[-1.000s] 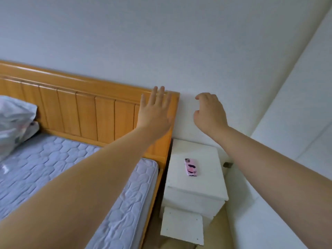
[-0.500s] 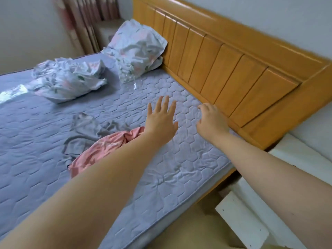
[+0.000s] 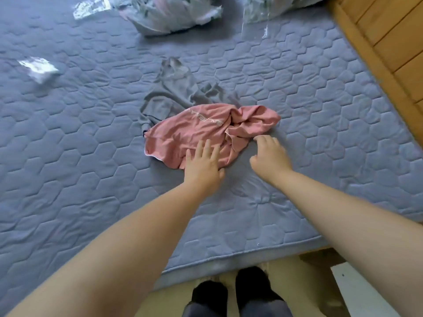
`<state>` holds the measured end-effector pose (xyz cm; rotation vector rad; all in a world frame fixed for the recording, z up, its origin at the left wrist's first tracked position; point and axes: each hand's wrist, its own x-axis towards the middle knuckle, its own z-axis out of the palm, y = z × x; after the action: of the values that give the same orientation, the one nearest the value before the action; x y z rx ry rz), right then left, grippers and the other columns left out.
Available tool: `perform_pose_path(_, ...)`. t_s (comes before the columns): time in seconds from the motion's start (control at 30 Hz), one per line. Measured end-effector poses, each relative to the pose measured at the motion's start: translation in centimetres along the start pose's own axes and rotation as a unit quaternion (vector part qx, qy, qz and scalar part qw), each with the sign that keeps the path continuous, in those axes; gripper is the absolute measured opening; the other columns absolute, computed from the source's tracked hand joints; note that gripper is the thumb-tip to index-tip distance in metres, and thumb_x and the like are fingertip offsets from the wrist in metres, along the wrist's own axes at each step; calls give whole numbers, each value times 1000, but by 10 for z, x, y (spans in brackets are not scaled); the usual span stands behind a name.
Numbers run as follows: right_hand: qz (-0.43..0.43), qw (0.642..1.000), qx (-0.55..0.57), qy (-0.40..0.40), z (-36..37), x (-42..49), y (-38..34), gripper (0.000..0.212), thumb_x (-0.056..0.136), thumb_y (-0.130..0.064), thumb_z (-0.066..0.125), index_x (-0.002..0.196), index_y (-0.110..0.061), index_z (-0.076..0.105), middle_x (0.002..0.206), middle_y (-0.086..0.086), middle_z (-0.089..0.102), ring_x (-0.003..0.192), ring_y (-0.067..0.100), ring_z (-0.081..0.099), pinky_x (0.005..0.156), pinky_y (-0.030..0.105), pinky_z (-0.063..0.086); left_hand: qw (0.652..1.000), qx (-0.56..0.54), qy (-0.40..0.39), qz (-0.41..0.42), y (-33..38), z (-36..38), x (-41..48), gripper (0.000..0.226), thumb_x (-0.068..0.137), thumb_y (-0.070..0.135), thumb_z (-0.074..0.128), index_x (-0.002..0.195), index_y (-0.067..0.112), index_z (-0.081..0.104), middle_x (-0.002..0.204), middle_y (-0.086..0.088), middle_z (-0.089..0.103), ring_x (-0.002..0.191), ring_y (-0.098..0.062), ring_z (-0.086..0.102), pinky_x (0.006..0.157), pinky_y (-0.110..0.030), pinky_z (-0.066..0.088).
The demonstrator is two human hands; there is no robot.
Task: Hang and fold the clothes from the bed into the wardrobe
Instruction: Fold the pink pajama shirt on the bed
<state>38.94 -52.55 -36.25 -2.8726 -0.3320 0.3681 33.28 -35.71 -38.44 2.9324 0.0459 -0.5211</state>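
A crumpled pink garment (image 3: 201,131) with white lettering lies on the blue-grey quilted mattress (image 3: 320,124). A grey garment (image 3: 176,92) lies crumpled just behind it, partly under it. My left hand (image 3: 203,165) reaches forward with straight fingers over the pink garment's near edge. My right hand (image 3: 269,155) hovers just right of the pink garment, fingers loosely bent, holding nothing. The wardrobe is out of view.
A floral quilt (image 3: 174,12) and a pillow (image 3: 274,8) lie at the bed's far side. The wooden headboard (image 3: 389,42) runs along the right. A white bedside cabinet (image 3: 366,291) stands at the lower right. My feet (image 3: 231,294) stand at the bed's edge.
The view swung from the wall and bedside cabinet down to the bed. Both hands came down toward the pink garment.
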Motion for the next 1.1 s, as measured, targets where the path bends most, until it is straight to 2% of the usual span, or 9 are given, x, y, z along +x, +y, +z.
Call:
perform_pose_path(0.33,-80,988,-87,-96,137,44,48,53,88,-37,53,131,-8,42,136,10,42,123,30,41,98,41,38,989,-40,-79,-119,-14,149,36,78,93,39,50,153,20,3,161,-9,-2,147,-27,-1,116,-51,10)
perform_pose_path(0.43,-123,973,-144,-130,157,57,59,67,88,-42,54,142,-9,30,150,12,26,133,29,33,104,42,36,991,-26,-43,-124,-20,167,58,90,88,29,59,152,27,-3,160,-9,-5,145,-31,7,115,-53,16)
perform_pose_path(0.6,-12,986,28,-166,177,70,73,71,89,-36,58,145,-7,24,150,12,27,136,32,29,108,42,33,990,-6,25,-136,-25,181,96,99,82,9,63,151,38,-3,157,-13,3,122,-33,33,87,-47,46)
perform_pose_path(0.7,53,976,129,-168,182,66,85,69,90,-32,58,145,-4,27,149,16,31,137,31,31,111,38,28,991,-1,7,-137,-23,174,113,76,83,-2,57,147,19,22,133,-17,41,111,-34,44,72,-41,45)
perform_pose_path(0.87,187,938,274,-100,168,58,114,52,95,-22,53,139,1,38,143,20,41,132,30,39,106,30,28,977,-125,-91,-144,1,132,120,20,73,12,59,93,16,56,95,-7,62,94,-32,61,67,-32,43)
perform_pose_path(0.93,254,916,307,-44,157,57,129,43,96,-19,51,133,2,46,134,20,51,126,30,46,101,30,32,943,-253,-183,-114,13,113,113,16,74,14,67,72,16,52,72,-3,56,71,-24,61,59,-31,50)
perform_pose_path(1.0,303,895,327,-13,148,56,143,30,96,-17,49,118,2,57,114,16,59,112,28,53,89,31,36,857,-402,-311,-89,32,97,100,22,83,11,66,69,16,49,65,-3,48,54,-18,56,48,-27,49)
perform_pose_path(1.07,334,878,342,0,143,52,151,22,93,-21,48,86,-4,59,89,15,56,89,26,51,74,32,34,765,-465,-441,-56,56,88,87,4,91,14,58,94,16,60,81,-2,56,62,-11,63,50,-22,50)
perform_pose_path(1.1,347,868,354,1,143,51,154,28,90,-27,48,76,-5,56,82,19,54,84,26,49,71,32,33,777,-442,-448,-23,64,91,86,17,93,17,57,109,17,63,90,0,61,73,-7,64,58,-19,51)
